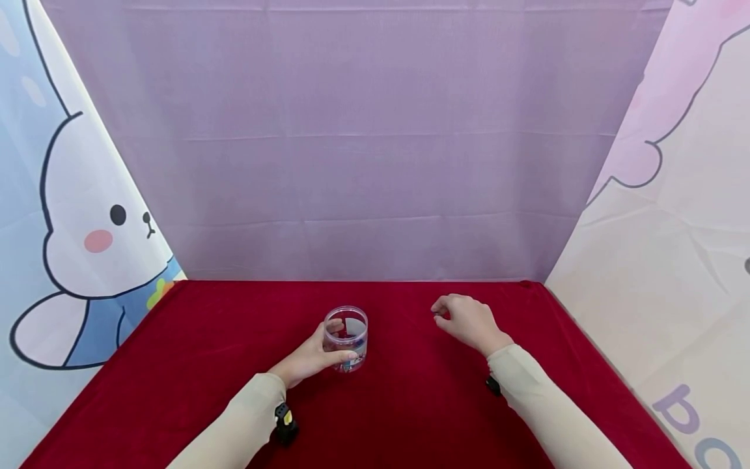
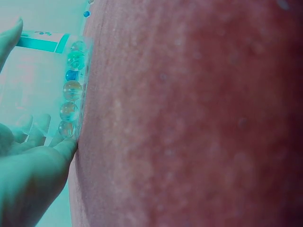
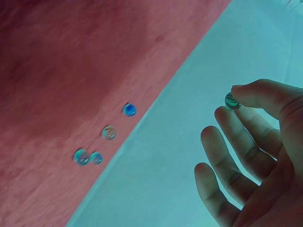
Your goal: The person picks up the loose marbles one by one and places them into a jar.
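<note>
Velvety cloth [image 1: 404, 410] underlies cylindrical jar [image 1: 350, 341] and pinched marble [image 3: 231, 101]

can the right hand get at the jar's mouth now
Probably yes: the jar is lidless, gripped round its side by the left hand, and nothing visible stands between it and the right hand, which pinches a marble.

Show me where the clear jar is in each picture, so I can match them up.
Head: the clear jar is below centre, held in the left hand.
Left wrist: at the left edge, appearing sideways, with marbles inside.
Right wrist: no jar that I can recognise.
Shared landmark: the red cloth, in all three.
</note>
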Demonstrator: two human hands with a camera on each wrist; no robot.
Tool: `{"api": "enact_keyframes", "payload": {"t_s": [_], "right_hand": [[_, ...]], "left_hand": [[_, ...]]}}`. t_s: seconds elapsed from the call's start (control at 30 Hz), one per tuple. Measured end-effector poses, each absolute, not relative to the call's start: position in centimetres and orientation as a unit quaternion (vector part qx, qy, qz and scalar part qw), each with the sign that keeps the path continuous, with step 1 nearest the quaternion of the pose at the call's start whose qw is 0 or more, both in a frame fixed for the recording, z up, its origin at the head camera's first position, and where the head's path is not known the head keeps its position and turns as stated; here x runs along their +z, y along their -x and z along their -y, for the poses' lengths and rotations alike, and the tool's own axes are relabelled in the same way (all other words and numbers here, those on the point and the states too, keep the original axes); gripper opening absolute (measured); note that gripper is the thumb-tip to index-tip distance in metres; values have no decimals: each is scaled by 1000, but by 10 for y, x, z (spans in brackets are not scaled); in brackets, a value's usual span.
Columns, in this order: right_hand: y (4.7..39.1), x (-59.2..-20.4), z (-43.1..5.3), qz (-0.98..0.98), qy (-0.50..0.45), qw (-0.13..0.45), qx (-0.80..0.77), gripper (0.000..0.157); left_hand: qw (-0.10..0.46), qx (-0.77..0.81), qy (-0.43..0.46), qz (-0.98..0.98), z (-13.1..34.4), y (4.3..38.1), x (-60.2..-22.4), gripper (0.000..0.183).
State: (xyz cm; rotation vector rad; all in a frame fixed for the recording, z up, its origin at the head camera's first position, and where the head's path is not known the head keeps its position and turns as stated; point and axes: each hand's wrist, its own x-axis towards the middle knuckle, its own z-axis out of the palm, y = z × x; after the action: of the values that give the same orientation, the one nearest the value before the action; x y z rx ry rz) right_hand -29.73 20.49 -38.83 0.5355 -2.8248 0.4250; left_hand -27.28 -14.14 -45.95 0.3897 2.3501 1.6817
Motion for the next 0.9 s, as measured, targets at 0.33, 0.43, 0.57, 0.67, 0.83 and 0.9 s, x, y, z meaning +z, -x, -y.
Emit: {"api": "enact_keyframes", "payload": {"t_s": [0.33, 0.43, 0.57, 0.67, 0.83, 0.9], "right_hand": [[294, -385, -181, 956, -214, 131, 149, 15], [293, -384, -175, 954, -223, 136, 146, 15], [292, -382, -167, 951, -237, 141, 142, 15], [291, -380, -161, 948, -246, 146, 137, 14], [290, -379, -150, 945, -255, 154, 135, 15], [289, -378, -145, 943, -260, 155, 139, 15]], "left_hand": [[112, 569, -132, -804, 141, 272, -459, 90], [113, 569, -133, -803, 141, 272, -459, 89], [112, 570, -131, -803, 140, 273, -459, 89], [111, 569, -129, -804, 140, 273, -459, 89], [110, 570, -127, -805, 139, 273, -458, 89], [111, 570, -127, -804, 138, 273, -458, 89]]}}
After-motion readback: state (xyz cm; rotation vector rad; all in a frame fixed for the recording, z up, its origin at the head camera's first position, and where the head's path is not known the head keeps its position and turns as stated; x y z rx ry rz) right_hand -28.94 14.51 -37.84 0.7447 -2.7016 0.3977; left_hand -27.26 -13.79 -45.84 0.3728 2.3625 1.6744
